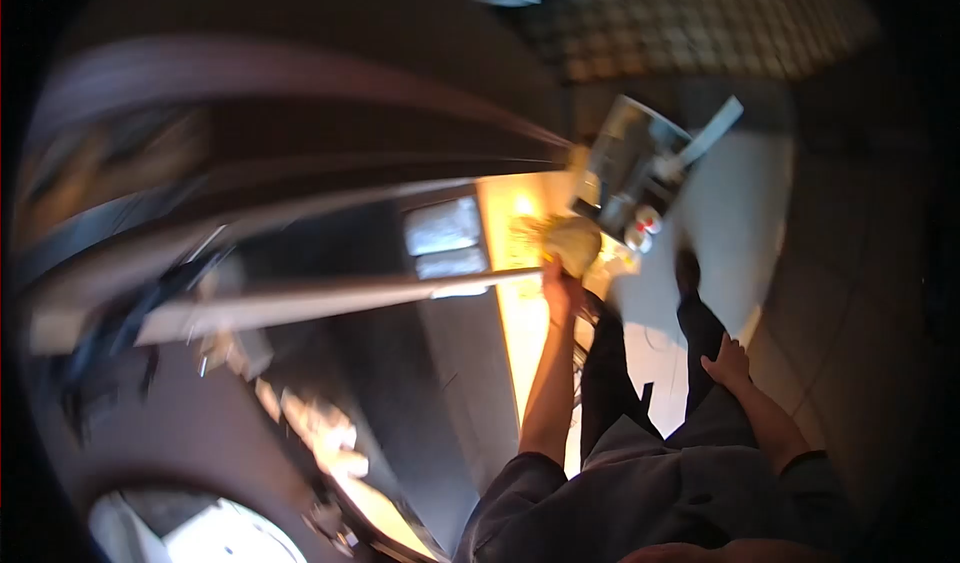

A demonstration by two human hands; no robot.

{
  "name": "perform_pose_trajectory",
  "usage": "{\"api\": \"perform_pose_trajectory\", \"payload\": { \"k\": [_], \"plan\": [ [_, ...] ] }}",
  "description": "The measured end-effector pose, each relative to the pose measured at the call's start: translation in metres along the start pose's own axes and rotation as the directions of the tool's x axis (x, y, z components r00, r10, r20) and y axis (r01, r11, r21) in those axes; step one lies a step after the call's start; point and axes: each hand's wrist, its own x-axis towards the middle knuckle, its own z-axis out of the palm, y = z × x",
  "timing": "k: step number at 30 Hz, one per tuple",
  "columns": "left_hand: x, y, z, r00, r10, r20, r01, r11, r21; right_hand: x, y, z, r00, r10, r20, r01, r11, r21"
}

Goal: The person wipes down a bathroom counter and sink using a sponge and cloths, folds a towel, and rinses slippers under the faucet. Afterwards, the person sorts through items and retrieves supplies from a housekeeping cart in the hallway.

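Note:
My left hand (560, 291) reaches forward, its fingers closed at the near edge of a pale yellow, bristly, rounded thing (573, 244). Blur hides what kind of thing it is and part of the grip. My right hand (728, 362) lies on my right leg near the knee, fingers spread over the dark trousers and holding nothing. Just beyond the yellowish thing are small red-and-white items (643, 229) and an open dark box (630, 153) with a pale rim.
A long pale bar (300, 311) runs in from the left towards my left hand. Beside it are a brightly lit strip (508, 323) and silvery rectangular panels (443, 229). A flat white strip (715, 129) lies across the box's right side. A checkered surface (690, 18) spans the top.

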Motion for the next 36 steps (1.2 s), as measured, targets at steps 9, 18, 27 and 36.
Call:
{"api": "perform_pose_trajectory", "payload": {
  "k": [9,18,27,36],
  "plan": [
    [-0.282,0.200,0.071,0.782,0.393,-0.483,-0.546,0.807,-0.227,0.039,-0.073,-0.084,0.617,-0.707,0.345,0.782,0.501,-0.372],
    [-0.449,0.277,-0.035,0.217,0.596,-0.773,-0.843,0.514,0.160,-0.235,-0.371,-0.127,-0.157,-0.958,-0.241,0.971,-0.194,0.138],
    [-0.477,0.335,-0.120,0.145,0.571,-0.808,-0.917,0.384,0.107,-0.380,-0.579,0.053,0.022,-0.998,0.058,0.812,-0.016,-0.584],
    [-0.447,0.360,-0.110,0.112,0.859,-0.499,-0.480,0.487,0.730,-0.334,-0.642,-0.085,-0.501,-0.825,-0.262,0.849,-0.411,-0.331]
  ]
}}
